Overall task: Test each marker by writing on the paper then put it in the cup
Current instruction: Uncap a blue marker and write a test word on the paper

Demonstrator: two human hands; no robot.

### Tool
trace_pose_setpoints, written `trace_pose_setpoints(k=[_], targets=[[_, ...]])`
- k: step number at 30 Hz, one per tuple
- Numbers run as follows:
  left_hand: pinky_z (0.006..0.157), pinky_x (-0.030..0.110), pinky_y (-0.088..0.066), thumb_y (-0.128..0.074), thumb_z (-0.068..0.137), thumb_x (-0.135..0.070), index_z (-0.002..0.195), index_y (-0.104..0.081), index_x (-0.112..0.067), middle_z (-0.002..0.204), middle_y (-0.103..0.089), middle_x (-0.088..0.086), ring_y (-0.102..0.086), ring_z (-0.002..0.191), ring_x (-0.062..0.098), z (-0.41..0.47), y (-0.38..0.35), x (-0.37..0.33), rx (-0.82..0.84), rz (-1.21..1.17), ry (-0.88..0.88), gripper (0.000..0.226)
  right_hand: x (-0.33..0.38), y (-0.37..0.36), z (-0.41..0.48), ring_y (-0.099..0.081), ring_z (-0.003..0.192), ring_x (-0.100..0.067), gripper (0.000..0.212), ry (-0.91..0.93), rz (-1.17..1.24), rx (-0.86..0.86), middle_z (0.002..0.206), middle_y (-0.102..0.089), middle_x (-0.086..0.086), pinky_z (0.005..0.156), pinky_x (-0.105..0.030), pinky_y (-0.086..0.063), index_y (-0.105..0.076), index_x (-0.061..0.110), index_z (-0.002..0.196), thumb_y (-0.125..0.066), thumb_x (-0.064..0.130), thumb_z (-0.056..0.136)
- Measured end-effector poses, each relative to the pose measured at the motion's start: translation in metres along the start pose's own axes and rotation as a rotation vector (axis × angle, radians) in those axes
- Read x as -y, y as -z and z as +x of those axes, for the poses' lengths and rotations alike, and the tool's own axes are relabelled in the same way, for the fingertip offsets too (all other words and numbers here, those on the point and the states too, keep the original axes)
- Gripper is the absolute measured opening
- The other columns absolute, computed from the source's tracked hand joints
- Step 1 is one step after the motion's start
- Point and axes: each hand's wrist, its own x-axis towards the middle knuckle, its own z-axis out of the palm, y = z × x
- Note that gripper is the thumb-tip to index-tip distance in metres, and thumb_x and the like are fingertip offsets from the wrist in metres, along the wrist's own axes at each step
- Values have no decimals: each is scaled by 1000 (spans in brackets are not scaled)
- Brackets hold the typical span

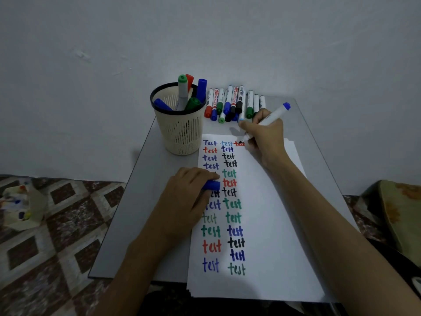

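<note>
My right hand (266, 137) grips a white marker with a blue end (276, 114), its tip touching the white paper (273, 224) near the top, beside a red "test". My left hand (189, 199) rests on the paper's left side and holds a blue cap (211, 185). The paper carries two columns of "test" in blue, red, black and green. A beige mesh cup with a black rim (180, 131) stands at the paper's upper left and holds several capped markers (190, 94). A row of several capped markers (232, 104) lies behind the paper.
The small grey table (141, 201) stands against a pale wall. A patterned floor lies to the left, with a crumpled stained cloth (20, 206) on it. A cushion (401, 215) sits at the right edge.
</note>
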Motion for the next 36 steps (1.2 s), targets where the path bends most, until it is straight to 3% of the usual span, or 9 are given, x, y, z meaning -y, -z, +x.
trace_pose_setpoints(k=[5,17,20,24,27,31,36], targets=[[84,39,-46,-39,90,-31,116,-59,-16,112,-60,0,-51,101,16,1,0,1,3,20,-4,36,-14,-2,7,-46,59,-20,37,100,-170,-30,60,-43,-4,53,-27,-45,-40,13,63,-66,-13,72],[82,41,-47,-39,89,-29,115,-61,-14,111,-61,1,-53,99,19,1,0,1,-4,14,-8,36,-20,-3,8,-46,59,-15,34,168,-316,29,62,-45,-3,56,-25,-45,-42,13,63,-66,-10,68],[82,40,-47,-39,89,-29,115,-61,-14,111,-61,2,-53,99,20,1,0,0,0,12,-10,37,-20,-4,8,-44,57,-12,35,177,-302,17,62,-44,-2,52,-17,-43,-41,13,64,-64,-12,70],[82,40,-47,-39,89,-30,115,-61,-13,112,-61,3,-53,99,21,1,1,0,2,13,-10,38,-22,0,12,-44,55,-7,35,181,-270,11,59,-44,0,57,-24,-44,-41,14,61,-62,-13,69],[82,41,-47,-38,90,-30,116,-61,-13,112,-61,3,-53,100,21,1,0,2,7,19,-8,38,-23,-1,11,-47,53,-3,35,178,-276,22,60,-46,1,54,-21,-46,-42,14,62,-63,-12,71],[81,43,-47,-39,89,-29,115,-61,-13,111,-61,3,-53,99,21,1,0,2,9,17,-14,38,-25,-1,13,-46,60,-15,31,178,-298,30,62,-45,-2,57,-28,-44,-42,11,64,-64,-11,69],[81,44,-47,-39,90,-29,115,-61,-13,111,-61,3,-53,99,22,1,0,2,5,14,-17,37,-23,1,12,-44,59,-15,36,147,-251,30,60,-44,-2,56,-27,-44,-41,14,61,-63,-12,70]])
